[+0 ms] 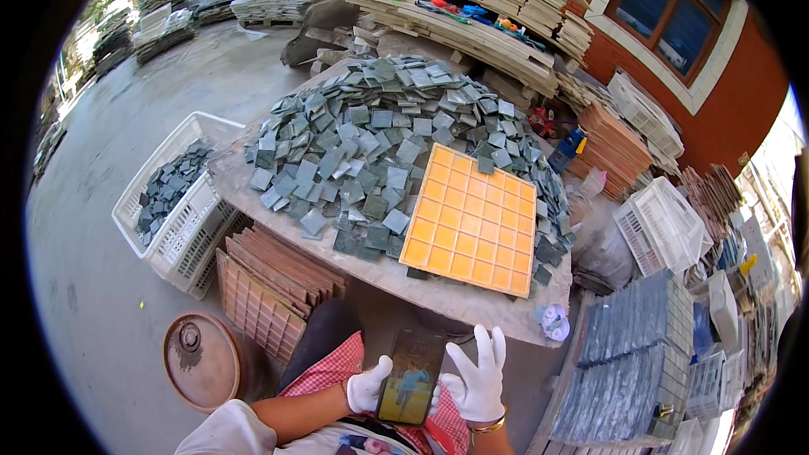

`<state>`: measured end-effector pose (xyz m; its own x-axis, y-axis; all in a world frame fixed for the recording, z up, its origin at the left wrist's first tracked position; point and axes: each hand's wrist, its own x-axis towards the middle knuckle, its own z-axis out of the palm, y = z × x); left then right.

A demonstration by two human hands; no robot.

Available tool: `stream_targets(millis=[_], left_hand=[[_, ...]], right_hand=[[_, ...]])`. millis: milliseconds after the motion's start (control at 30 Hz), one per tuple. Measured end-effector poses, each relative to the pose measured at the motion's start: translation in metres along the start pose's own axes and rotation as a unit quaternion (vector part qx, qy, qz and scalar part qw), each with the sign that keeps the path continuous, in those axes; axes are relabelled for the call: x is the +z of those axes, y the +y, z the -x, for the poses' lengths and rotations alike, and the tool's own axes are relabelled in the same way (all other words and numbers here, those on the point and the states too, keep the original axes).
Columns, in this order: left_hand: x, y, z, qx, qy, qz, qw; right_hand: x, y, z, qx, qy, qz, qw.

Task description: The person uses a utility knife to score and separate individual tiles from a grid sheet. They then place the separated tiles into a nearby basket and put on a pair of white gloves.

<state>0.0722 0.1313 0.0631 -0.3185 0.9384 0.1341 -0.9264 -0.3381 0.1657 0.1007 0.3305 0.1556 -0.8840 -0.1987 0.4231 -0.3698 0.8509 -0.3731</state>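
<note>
A phone (413, 381) with a lit screen is in my white-gloved left hand (367, 386), held low over my lap. The thumb lies along its left edge, and fingertips show at its right edge. Just right of the phone is my right hand (482, 377), also gloved, raised with its fingers apart and nothing in them. Beyond both hands stands a stone-topped table (226, 175) heaped with grey-green square tiles (371, 139). An orange gridded tray (472, 219) rests tilted on the tiles at the table's right side.
Left of the table is a white crate (187, 248) of small tiles. Brown gridded trays (265, 286) and a rusty drum (202, 358) stand near my left. A small purple-white roll (554, 322) sits at the table's corner. To the right are wrapped tile stacks (615, 362) and another white crate (661, 223).
</note>
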Motion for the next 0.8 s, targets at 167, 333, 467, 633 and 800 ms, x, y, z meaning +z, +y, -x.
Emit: stream_targets(millis=[167,333,467,633,800], left_hand=[[-0.005,0.000,0.005,0.022,0.022,0.058,0.998],[-0.006,0.002,0.006,0.034,0.041,0.038,0.998],[0.004,0.002,0.005,0.039,0.119,-0.028,0.992],[0.014,0.005,0.005,0.049,0.156,-0.060,0.985],[0.008,0.006,0.004,0.033,0.111,-0.037,0.993]], right_hand=[[0.002,-0.004,0.014,-0.022,-0.051,-0.037,0.998],[0.005,-0.011,0.022,-0.073,-0.103,-0.040,0.991],[0.008,-0.020,0.021,-0.074,-0.151,-0.051,0.984],[0.016,-0.029,0.016,-0.138,-0.146,-0.008,0.980],[0.009,-0.023,0.023,-0.091,-0.086,-0.038,0.991]])
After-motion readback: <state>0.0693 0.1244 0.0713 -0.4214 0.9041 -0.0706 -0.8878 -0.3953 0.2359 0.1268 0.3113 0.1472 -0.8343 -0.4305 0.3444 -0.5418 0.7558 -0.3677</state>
